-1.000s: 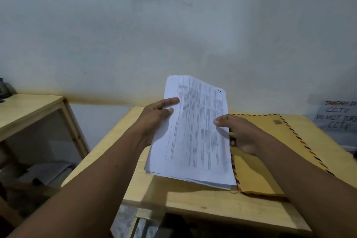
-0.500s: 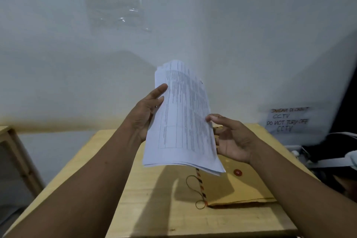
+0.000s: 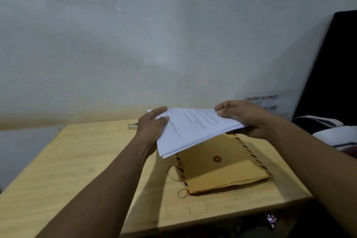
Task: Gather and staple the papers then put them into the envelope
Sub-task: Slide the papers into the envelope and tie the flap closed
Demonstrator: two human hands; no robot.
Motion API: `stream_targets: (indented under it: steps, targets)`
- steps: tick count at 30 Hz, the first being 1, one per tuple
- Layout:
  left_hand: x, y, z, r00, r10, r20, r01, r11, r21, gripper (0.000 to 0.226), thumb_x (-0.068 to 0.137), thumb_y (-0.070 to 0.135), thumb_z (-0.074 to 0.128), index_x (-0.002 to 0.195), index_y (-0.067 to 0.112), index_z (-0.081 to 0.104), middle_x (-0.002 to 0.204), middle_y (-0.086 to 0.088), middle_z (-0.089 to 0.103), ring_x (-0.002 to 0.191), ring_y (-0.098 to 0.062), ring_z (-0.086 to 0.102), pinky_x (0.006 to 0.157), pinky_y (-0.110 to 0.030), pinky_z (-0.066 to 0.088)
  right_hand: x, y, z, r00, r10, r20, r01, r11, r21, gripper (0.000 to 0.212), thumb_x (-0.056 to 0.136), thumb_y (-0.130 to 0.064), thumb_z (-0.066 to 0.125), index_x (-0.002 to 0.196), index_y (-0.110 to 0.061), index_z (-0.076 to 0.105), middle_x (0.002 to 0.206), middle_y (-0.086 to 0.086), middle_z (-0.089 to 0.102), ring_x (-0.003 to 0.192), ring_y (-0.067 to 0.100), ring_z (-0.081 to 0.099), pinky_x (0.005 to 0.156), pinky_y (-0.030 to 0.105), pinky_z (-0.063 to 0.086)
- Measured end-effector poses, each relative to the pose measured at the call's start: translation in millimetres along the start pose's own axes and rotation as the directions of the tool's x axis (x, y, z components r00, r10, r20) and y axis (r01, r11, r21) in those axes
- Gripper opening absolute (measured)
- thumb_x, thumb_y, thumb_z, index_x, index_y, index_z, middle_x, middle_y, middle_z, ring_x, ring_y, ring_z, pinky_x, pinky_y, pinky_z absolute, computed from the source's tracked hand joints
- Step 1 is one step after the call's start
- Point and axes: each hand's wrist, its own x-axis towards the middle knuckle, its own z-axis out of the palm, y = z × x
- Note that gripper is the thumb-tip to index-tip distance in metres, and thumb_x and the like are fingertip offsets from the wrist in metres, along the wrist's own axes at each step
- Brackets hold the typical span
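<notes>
A stack of printed white papers [image 3: 193, 129] is held nearly flat above the table. My left hand [image 3: 152, 127] grips its left edge and my right hand [image 3: 245, 118] grips its right edge. Under the stack lies a brown envelope [image 3: 222, 168] with a striped border, a red button and a loose string loop, flat on the wooden table [image 3: 77, 170]. A small silver stapler [image 3: 133, 126] lies at the table's back edge, just left of my left hand and partly hidden by it.
A white wall stands right behind the table, with a handwritten note [image 3: 264, 102] taped low on it. A dark panel [image 3: 332, 67] and white objects [image 3: 328, 127] sit off the table's right side.
The paper stack has dropped from an upright tilt to nearly flat and turned sideways, lower over the envelope. My right hand moved to its right edge. The view shifted right.
</notes>
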Motion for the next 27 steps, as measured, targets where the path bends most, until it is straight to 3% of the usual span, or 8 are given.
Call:
stream_targets:
  steps: [5,8,11,16,19,22,24,27]
  targets:
    - [9,-19,26,0.990,-0.064,-0.129,0.035,0.975,-0.218,0.027,0.093,0.007,0.065,0.108,0.028,0.074,0.121,-0.005,0.067,0.104,-0.028,0.069,0.093,-0.046,0.058,-17,-16,-15,0.997,-0.075,0.022,0.070,0.984,0.164,0.023,0.092,-0.008,0.061,0.114,-0.007,0.067,0.106,0.013,0.064,0.079,0.024,0.071,0.064,0.035,0.060]
    - [9,-20,45,0.977,-0.091,-0.191,0.031,0.954,-0.299,0.027,0.091,0.008,0.066,0.108,0.028,0.072,0.119,-0.004,0.068,0.104,-0.027,0.070,0.095,-0.047,0.057,-21,-17,-10,0.985,-0.168,-0.025,0.167,0.928,0.333,0.030,0.092,-0.007,0.062,0.121,-0.013,0.063,0.107,0.014,0.064,0.079,0.026,0.073,0.073,0.044,0.062]
    - [4,-18,65,0.976,-0.097,-0.195,0.030,0.947,-0.320,0.025,0.093,0.008,0.063,0.108,0.028,0.068,0.109,-0.001,0.067,0.100,-0.025,0.069,0.094,-0.045,0.058,-21,-18,3,0.986,-0.155,-0.063,0.166,0.946,0.279,0.030,0.093,-0.009,0.062,0.122,-0.018,0.061,0.114,0.016,0.063,0.087,0.032,0.069,0.073,0.047,0.062]
    - [-8,-23,71,0.999,-0.044,-0.020,0.045,0.999,0.017,0.039,0.091,0.024,0.063,0.130,0.022,0.059,0.119,-0.006,0.065,0.101,-0.024,0.067,0.094,-0.047,0.057,-21,-13,2,0.977,-0.122,-0.172,0.107,0.990,-0.093,0.030,0.089,0.001,0.066,0.117,-0.007,0.062,0.110,0.023,0.064,0.074,0.027,0.068,0.049,0.031,0.058]
    - [-23,-24,55,0.980,-0.147,0.136,0.093,0.935,0.342,0.060,0.093,0.044,0.056,0.146,0.027,0.034,0.120,-0.013,0.067,0.077,-0.029,0.073,0.065,-0.035,0.061,-23,-8,-12,0.975,-0.127,-0.180,0.066,0.949,-0.308,0.029,0.087,0.004,0.066,0.114,-0.006,0.063,0.106,0.019,0.060,0.072,0.028,0.066,0.046,0.029,0.057]
    - [-37,-36,36,0.986,-0.058,0.157,-0.065,0.732,0.678,0.043,0.097,0.044,0.052,0.127,0.014,0.046,0.089,-0.010,0.074,0.055,-0.024,0.069,0.052,-0.030,0.056,-26,1,-26,0.980,-0.050,-0.194,-0.028,0.923,-0.383,0.023,0.086,0.008,0.063,0.106,-0.004,0.063,0.101,0.020,0.062,0.063,0.027,0.061,0.041,0.025,0.052]
    - [-45,-47,25,0.972,0.089,0.217,-0.222,0.650,0.726,0.022,0.090,0.040,0.063,0.103,0.022,0.061,0.085,-0.002,0.072,0.071,-0.022,0.071,0.068,-0.034,0.059,-32,9,-33,0.977,-0.004,-0.213,-0.091,0.896,-0.434,0.014,0.085,0.012,0.059,0.093,0.000,0.062,0.093,0.019,0.061,0.057,0.026,0.059,0.041,0.025,0.052]
    - [-65,-62,24,0.893,0.085,0.442,-0.404,0.584,0.704,0.004,0.089,0.025,0.070,0.093,0.023,0.071,0.089,0.017,0.064,0.091,-0.008,0.061,0.068,-0.017,0.046,-41,17,-39,0.973,0.002,-0.232,-0.121,0.858,-0.499,0.016,0.083,0.013,0.057,0.092,0.003,0.065,0.083,0.018,0.057,0.055,0.028,0.059,0.048,0.032,0.057]
